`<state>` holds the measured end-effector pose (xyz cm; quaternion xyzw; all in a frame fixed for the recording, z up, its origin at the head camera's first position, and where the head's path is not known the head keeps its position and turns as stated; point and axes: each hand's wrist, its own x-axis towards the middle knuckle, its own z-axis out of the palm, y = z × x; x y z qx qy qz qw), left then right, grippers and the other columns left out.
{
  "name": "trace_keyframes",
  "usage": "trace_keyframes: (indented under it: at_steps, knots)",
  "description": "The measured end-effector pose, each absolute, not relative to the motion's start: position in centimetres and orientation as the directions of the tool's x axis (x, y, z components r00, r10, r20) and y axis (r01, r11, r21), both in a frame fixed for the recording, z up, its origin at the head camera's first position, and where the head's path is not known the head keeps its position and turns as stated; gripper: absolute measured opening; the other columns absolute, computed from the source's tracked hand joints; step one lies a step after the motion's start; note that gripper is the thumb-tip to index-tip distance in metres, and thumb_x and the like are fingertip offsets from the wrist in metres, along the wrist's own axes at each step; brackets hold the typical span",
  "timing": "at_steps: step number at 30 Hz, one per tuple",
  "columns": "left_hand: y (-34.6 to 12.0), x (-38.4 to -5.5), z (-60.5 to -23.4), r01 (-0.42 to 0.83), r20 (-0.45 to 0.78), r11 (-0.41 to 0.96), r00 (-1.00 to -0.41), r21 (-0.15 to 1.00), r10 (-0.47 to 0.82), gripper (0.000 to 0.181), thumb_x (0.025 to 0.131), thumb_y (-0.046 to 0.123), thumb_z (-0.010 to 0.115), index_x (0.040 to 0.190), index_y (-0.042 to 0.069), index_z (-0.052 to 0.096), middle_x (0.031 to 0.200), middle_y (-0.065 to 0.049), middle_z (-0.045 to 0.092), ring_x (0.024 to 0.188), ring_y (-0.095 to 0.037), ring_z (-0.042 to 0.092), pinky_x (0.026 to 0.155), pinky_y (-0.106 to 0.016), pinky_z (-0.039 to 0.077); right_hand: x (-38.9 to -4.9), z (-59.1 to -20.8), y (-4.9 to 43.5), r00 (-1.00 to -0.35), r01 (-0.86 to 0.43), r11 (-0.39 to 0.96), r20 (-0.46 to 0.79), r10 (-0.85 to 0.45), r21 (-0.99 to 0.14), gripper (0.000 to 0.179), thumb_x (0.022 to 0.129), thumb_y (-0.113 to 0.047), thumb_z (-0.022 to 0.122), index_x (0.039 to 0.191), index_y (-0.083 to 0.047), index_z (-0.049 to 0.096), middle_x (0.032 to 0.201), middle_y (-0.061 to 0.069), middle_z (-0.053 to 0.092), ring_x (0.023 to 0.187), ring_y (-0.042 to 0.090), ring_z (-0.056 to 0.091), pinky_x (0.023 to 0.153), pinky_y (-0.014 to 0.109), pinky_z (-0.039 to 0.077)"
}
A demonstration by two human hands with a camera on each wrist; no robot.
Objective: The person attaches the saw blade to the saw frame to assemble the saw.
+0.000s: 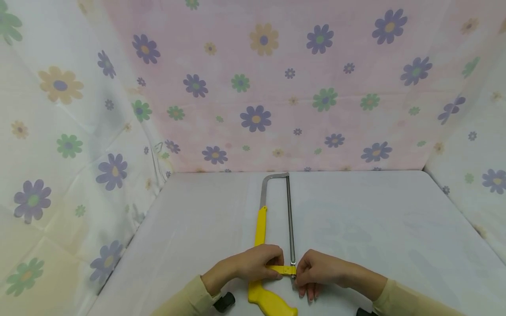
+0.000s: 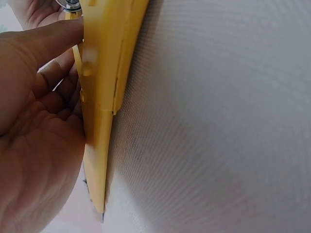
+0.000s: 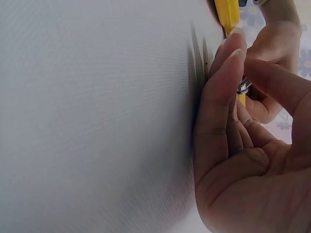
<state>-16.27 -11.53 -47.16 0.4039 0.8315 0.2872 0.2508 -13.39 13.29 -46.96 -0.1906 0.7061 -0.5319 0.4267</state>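
A hacksaw [image 1: 260, 226] with a yellow handle and a grey metal bow lies on the white table, its far end pointing away from me. Its blade [image 1: 290, 219] runs along the right side. My left hand [image 1: 256, 262] grips the short yellow crosspiece [image 1: 285, 270] near the handle, thumb on the near side and fingers on the far side. At the near end of the blade, my right hand [image 1: 326, 268] has thumb and fingers round the small metal tension nut [image 3: 243, 87], which they partly hide. The other right fingers [image 3: 214, 116] are bent beside it, close to the tabletop.
The white tabletop [image 1: 375, 219] spreads out on both sides of the saw. Flower-patterned cloth [image 1: 284, 87] hangs behind the table and along both sides. A black wrist device [image 1: 224, 302] shows under the left sleeve.
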Motion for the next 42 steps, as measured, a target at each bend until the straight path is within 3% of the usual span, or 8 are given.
trace_keyframes:
  at_steps: [11,16,21,26,32,42]
  knots:
    - [-11.4,-16.1,-47.0,0.515,-0.188,0.524,-0.568,0.679,0.801,0.011,0.098,0.022,0.072,0.101,0.019,0.062,0.087,0.012,0.055,0.078,0.0,0.049,0.07,-0.017,0.046,-13.1,-46.6,13.0,-0.606,0.158,0.414,-0.419,-0.676,-0.897,0.028,0.095,-0.024,0.073,0.083,0.002,0.074,0.068,0.006,0.07,0.049,0.009,0.06,0.047,0.018,0.046]
    - [-11.8,-16.9,-48.6,0.54,-0.156,0.484,-0.541,0.689,0.826,0.012,0.099,0.028,0.071,0.102,0.023,0.061,0.089,0.013,0.056,0.079,0.0,0.05,0.071,-0.017,0.047,-12.9,-46.3,13.1,-0.617,0.155,0.44,-0.435,-0.656,-0.884,0.027,0.096,-0.024,0.072,0.082,-0.001,0.075,0.067,0.004,0.069,0.048,0.009,0.059,0.048,0.018,0.046]
    - [-12.0,-17.5,-50.0,0.552,-0.139,0.463,-0.529,0.694,0.837,0.014,0.098,0.032,0.071,0.103,0.025,0.061,0.091,0.014,0.058,0.079,0.001,0.051,0.071,-0.018,0.048,-12.9,-46.2,13.4,-0.611,0.143,0.438,-0.427,-0.666,-0.888,0.026,0.096,-0.022,0.071,0.082,-0.001,0.074,0.067,0.004,0.069,0.049,0.009,0.059,0.048,0.018,0.046]
    - [-11.8,-16.8,-48.4,0.537,-0.167,0.491,-0.541,0.686,0.824,0.013,0.099,0.029,0.071,0.103,0.022,0.061,0.091,0.014,0.058,0.08,0.0,0.05,0.072,-0.018,0.047,-12.9,-46.4,13.7,-0.607,0.145,0.421,-0.417,-0.676,-0.895,0.02,0.096,-0.016,0.071,0.085,0.0,0.074,0.067,0.005,0.068,0.05,0.009,0.059,0.047,0.019,0.046]
    - [-11.6,-16.1,-47.0,0.521,-0.186,0.518,-0.56,0.678,0.807,0.012,0.098,0.023,0.072,0.102,0.02,0.062,0.089,0.013,0.057,0.079,0.0,0.05,0.072,-0.018,0.047,-13.1,-46.7,13.7,-0.651,0.122,0.424,-0.395,-0.648,-0.897,0.015,0.093,-0.013,0.074,0.083,-0.002,0.071,0.063,0.003,0.063,0.049,0.01,0.058,0.047,0.019,0.045]
    - [-11.8,-16.5,-47.9,0.56,-0.14,0.476,-0.537,0.678,0.832,0.012,0.098,0.026,0.071,0.102,0.022,0.061,0.09,0.014,0.057,0.079,0.0,0.05,0.07,-0.018,0.046,-13.1,-46.6,13.3,-0.683,0.088,0.426,-0.366,-0.633,-0.9,0.012,0.089,-0.008,0.076,0.08,-0.002,0.07,0.062,0.003,0.063,0.047,0.011,0.056,0.045,0.019,0.043]
